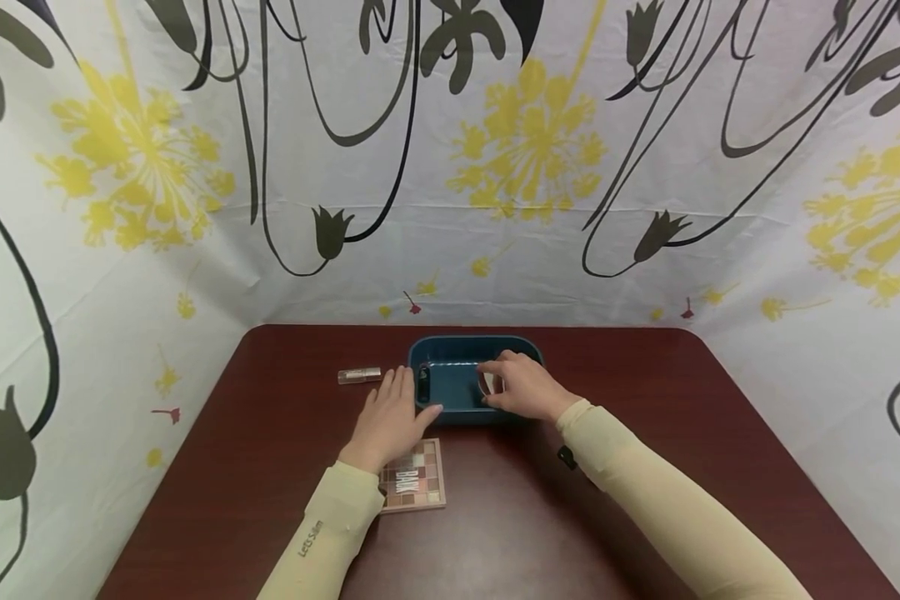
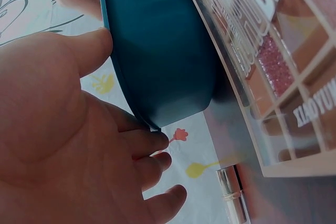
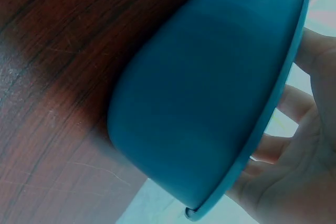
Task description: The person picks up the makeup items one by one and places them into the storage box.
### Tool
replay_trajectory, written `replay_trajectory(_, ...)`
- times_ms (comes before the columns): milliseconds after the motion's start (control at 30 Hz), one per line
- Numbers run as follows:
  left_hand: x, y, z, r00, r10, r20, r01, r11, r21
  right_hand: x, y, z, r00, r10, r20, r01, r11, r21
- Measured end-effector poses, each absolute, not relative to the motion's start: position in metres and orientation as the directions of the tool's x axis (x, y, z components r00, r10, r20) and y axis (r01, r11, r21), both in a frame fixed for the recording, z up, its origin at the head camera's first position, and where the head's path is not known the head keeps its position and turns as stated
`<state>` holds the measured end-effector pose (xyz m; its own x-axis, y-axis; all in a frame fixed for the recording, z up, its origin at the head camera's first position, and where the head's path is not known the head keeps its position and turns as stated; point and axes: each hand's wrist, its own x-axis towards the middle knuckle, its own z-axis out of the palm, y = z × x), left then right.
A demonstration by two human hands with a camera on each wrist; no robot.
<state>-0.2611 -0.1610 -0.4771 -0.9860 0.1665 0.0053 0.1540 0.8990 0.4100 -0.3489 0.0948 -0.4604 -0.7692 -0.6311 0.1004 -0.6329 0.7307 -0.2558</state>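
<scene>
A blue plastic basin stands toward the table's far side. My left hand lies along its left rim with fingers extended; in the left wrist view, the thumb and fingertips are right at the rim of the basin. My right hand reaches over the basin's right side and grips a small round, pale object between thumb and fingers; its kind cannot be made out. The right wrist view shows the outer wall of the basin, with the fingers of the right hand behind the rim.
Partly under my left wrist lies an eyeshadow palette with a printed clear lid. A slim clear tube, like a lip gloss, is left of the basin. Inside the basin's left end sits a small dark item. Patterned cloth surrounds the table.
</scene>
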Motion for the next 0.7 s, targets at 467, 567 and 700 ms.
replay_trajectory(467,-0.261,-0.160,-0.477,-0.986,0.164,0.005,0.152,0.898,0.413,-0.365,0.098,-0.466,-0.792,-0.610,0.004,-0.596,0.772,-0.220)
replay_trajectory(567,-0.260,-0.160,-0.476,-0.986,0.164,0.002,0.150,0.896,0.419,-0.370,0.098,-0.467,-0.792,-0.610,-0.006,-0.595,0.775,-0.215)
replay_trajectory(700,-0.259,-0.160,-0.475,-0.986,0.165,0.005,0.152,0.895,0.420,-0.375,0.098,-0.470,-0.792,-0.610,-0.019,-0.595,0.779,-0.198)
